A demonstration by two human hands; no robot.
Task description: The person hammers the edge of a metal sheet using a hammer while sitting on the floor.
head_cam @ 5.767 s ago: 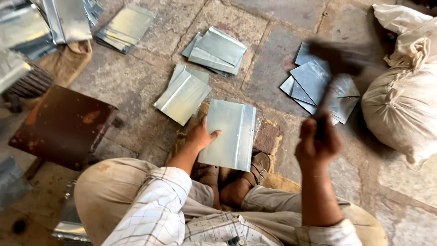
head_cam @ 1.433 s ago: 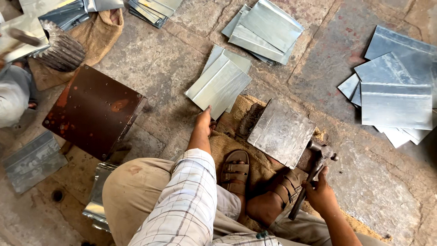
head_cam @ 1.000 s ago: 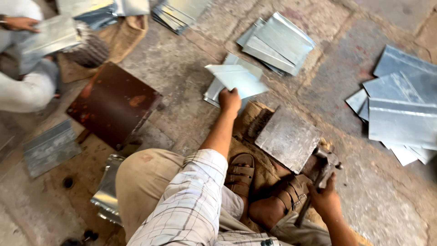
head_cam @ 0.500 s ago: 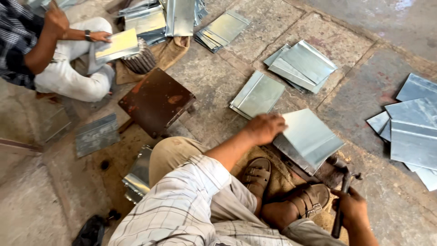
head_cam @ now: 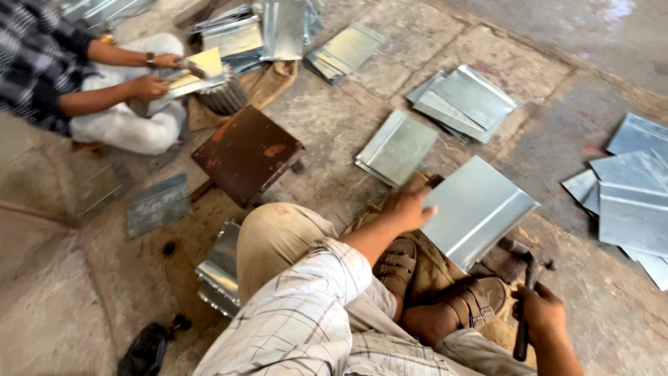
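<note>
Stone floor, L fingers (head_cam: 417,209) on metal sheet (head_cam: 480,209)

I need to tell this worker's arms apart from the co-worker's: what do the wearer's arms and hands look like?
The left arm wears a white shirt sleeve checked with thin dark lines, ending near the elbow. The left hand and right hand are bare, without gloves, and no watch or ring is visible.

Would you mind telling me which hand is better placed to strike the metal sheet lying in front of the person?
Probably the right hand: it grips the hammer just beside the metal sheet. The left hand rests on the sheet's near edge, steadying it.
</note>
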